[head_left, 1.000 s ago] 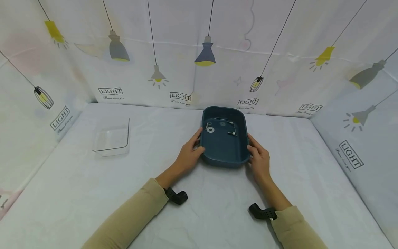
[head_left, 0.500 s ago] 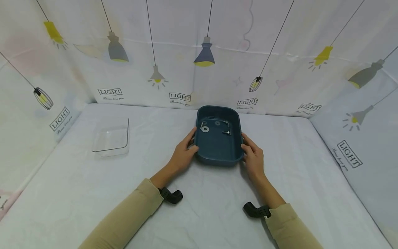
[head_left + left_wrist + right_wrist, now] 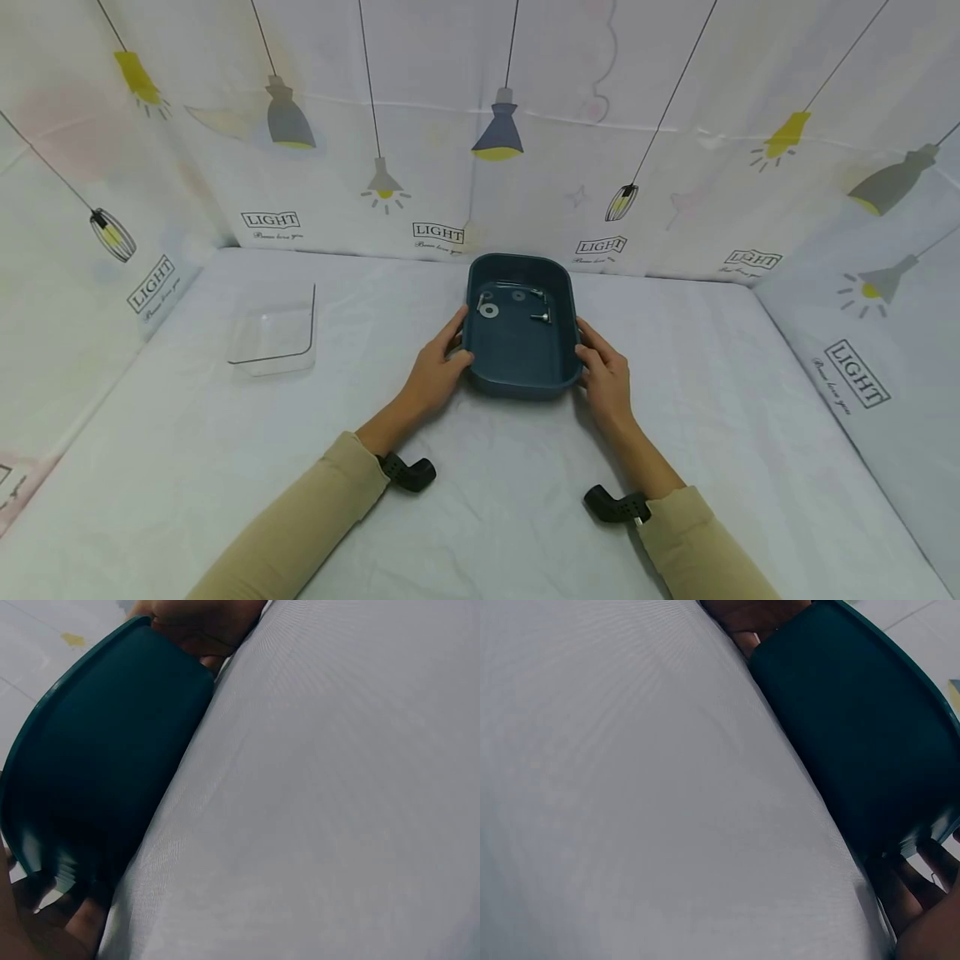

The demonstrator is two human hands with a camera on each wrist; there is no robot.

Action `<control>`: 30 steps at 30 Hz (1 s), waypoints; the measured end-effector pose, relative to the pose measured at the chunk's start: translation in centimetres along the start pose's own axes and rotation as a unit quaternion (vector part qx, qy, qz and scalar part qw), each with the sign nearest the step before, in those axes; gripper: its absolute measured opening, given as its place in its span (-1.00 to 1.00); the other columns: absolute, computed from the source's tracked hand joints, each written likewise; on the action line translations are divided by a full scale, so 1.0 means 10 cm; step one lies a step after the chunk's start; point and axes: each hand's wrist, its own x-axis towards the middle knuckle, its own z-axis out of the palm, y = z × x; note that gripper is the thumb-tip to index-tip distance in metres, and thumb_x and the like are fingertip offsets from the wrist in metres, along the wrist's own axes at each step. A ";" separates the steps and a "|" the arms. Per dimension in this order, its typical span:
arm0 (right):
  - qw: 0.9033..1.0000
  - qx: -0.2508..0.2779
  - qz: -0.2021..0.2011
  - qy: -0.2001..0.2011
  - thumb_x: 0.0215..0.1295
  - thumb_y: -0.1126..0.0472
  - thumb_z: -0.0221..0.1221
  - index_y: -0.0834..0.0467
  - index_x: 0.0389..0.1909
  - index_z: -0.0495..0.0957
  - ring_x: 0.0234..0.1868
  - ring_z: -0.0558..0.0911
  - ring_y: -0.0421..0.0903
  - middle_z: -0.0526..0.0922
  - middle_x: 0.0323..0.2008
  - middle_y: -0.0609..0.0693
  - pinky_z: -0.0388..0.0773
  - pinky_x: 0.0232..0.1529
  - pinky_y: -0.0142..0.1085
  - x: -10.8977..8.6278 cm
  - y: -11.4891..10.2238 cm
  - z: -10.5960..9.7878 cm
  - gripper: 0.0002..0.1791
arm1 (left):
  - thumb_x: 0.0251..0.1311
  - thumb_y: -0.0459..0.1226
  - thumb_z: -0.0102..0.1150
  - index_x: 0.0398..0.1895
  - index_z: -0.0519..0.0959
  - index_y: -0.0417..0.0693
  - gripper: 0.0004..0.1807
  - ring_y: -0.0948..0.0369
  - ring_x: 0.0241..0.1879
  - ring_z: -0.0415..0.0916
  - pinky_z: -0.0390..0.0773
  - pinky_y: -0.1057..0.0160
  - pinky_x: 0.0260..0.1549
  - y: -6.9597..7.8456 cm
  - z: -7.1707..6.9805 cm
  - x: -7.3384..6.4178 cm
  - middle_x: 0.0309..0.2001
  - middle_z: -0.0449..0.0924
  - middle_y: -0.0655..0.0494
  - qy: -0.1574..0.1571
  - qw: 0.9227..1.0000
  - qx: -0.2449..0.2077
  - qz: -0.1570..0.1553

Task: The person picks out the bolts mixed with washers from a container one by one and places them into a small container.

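A dark teal plastic tray (image 3: 521, 358) with rounded corners lies on the white cloth in the head view. Inside it, toward the far end, are a pale flat washer (image 3: 484, 313), a bolt (image 3: 540, 317) and several other small metal pieces. My left hand (image 3: 435, 371) holds the tray's left side, thumb near the rim. On the opposite side, my right hand (image 3: 609, 379) grips the wall in the same manner. Both wrist views show the tray's near outer wall (image 3: 112, 727) close against the cloth, with fingers (image 3: 911, 889) at its side.
A clear, open-topped box (image 3: 272, 333) stands on the cloth to the left, apart from the tray. Behind the table hangs a white backdrop (image 3: 435, 100) printed with lamps; it continues along both sides.
The tray has slid a short way left over the cloth, both hands moving with it. The small metal parts keep their places inside. The clear box stays put.
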 end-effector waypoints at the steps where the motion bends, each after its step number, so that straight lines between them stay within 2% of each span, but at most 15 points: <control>1: 1.000 -0.001 0.000 0.000 0.59 0.20 -0.11 -0.03 0.49 0.33 0.38 0.48 0.12 0.40 0.45 0.15 0.60 -0.10 -0.58 0.00 0.00 0.00 -0.50 | 0.36 -0.26 -0.05 0.62 0.01 0.34 -0.21 0.07 0.51 0.27 0.30 -0.03 0.46 0.00 -0.01 0.00 0.61 0.06 0.30 0.001 1.000 0.000 0.000; 19: 1.000 0.000 0.005 -0.015 0.62 0.14 -0.13 -0.09 0.51 0.29 0.42 0.44 0.11 0.36 0.48 0.11 0.58 -0.03 -0.59 -0.02 0.03 -0.02 -0.50 | 0.36 -0.31 -0.06 0.62 0.03 0.33 -0.22 0.04 0.50 0.28 0.32 -0.05 0.44 0.00 -0.01 -0.02 0.60 0.07 0.30 0.005 1.000 -0.005 0.007; 30: 1.000 0.003 -0.003 -0.016 0.62 0.14 -0.11 -0.06 0.51 0.30 0.41 0.46 0.16 0.36 0.47 0.14 0.61 -0.07 -0.56 -0.03 0.04 -0.02 -0.50 | 0.28 -0.22 -0.05 0.62 0.05 0.31 -0.20 0.07 0.49 0.30 0.36 -0.01 0.42 0.02 -0.02 -0.02 0.60 0.08 0.29 0.009 1.000 -0.004 0.003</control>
